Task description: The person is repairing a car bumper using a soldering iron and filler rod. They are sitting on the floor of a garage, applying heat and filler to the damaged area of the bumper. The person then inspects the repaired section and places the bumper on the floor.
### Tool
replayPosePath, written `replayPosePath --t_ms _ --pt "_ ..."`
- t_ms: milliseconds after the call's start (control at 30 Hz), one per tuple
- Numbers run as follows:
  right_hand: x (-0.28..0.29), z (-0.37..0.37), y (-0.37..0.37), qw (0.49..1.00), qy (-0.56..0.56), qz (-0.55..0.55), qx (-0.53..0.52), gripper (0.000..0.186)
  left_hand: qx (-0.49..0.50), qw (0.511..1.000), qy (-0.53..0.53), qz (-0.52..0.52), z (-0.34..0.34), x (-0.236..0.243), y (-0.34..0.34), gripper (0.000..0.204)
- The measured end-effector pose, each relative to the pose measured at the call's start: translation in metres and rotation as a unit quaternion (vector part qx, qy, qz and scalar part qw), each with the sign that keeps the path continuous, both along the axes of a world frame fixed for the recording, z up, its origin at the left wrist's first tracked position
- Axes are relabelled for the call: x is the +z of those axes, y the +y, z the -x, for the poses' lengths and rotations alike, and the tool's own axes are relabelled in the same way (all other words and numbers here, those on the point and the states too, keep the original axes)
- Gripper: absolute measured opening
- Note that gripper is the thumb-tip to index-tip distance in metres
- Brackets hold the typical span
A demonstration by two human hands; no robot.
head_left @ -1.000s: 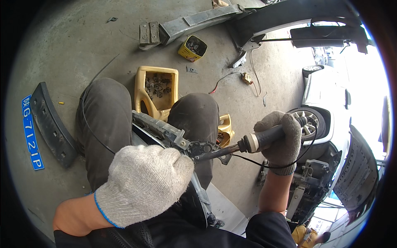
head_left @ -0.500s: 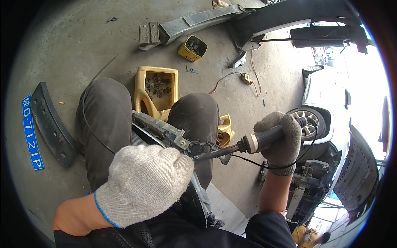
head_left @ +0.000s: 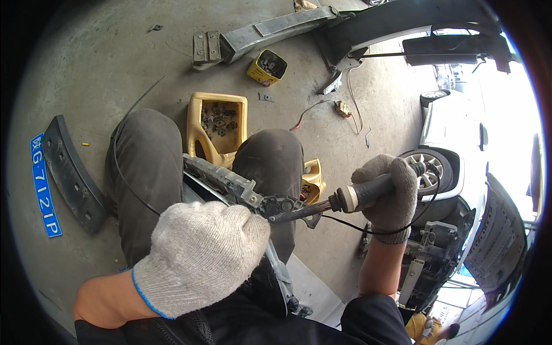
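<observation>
My right hand [head_left: 386, 195], in a grey knit glove, is wrapped round the dark handle of a soldering iron [head_left: 368, 194] with a pale collar. A black cord loops from the handle's end under my wrist. The iron's metal shaft points left, its tip at the black bracket end of a grey and black car part [head_left: 230, 183] lying across my lap. My left hand [head_left: 201, 259], in a pale knit glove with a blue cuff edge, is closed beside the tip. Into its fist runs a thin black rod [head_left: 118, 161], bending over my left knee. The left fingertips are hidden.
Between my knees stands a cut-open yellow jug [head_left: 195, 123] holding dark clips; a small yellow tub [head_left: 268, 68] is beyond. A curved black panel [head_left: 72, 175] and blue plate [head_left: 43, 184] lie left. Long bumper parts [head_left: 276, 31] lie ahead; a white car [head_left: 454, 123] stands right.
</observation>
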State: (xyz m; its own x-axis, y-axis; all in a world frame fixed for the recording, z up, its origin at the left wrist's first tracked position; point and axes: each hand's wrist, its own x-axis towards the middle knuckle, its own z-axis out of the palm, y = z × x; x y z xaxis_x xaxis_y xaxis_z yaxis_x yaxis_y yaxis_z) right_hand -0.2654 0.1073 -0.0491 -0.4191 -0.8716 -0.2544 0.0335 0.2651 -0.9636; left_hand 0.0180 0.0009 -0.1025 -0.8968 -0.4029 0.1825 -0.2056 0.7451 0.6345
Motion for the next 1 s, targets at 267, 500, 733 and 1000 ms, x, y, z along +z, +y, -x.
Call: replayPosePath --t_ms 267,500,733,1000 --pt "0.0004 0.0045 0.0033 0.998 -0.064 -0.004 -0.004 0.046 0.008 1.000 0.014 0.003 0.0018 -0.0006 0.0016 0.021" --pt "-0.0012 0.0042 0.0053 1.000 -0.012 -0.001 0.002 0.046 0.010 1.000 0.002 0.002 0.0021 0.0000 0.0012 0.019" --pt "0.0001 0.0021 0.0057 1.000 0.003 0.000 0.008 0.045 0.014 1.000 0.011 -0.001 0.0023 0.0005 0.0014 0.019" --pt "-0.0002 0.0022 0.0054 1.000 -0.018 0.002 0.004 0.043 0.009 1.000 -0.003 -0.001 0.0022 0.0008 0.0013 0.017"
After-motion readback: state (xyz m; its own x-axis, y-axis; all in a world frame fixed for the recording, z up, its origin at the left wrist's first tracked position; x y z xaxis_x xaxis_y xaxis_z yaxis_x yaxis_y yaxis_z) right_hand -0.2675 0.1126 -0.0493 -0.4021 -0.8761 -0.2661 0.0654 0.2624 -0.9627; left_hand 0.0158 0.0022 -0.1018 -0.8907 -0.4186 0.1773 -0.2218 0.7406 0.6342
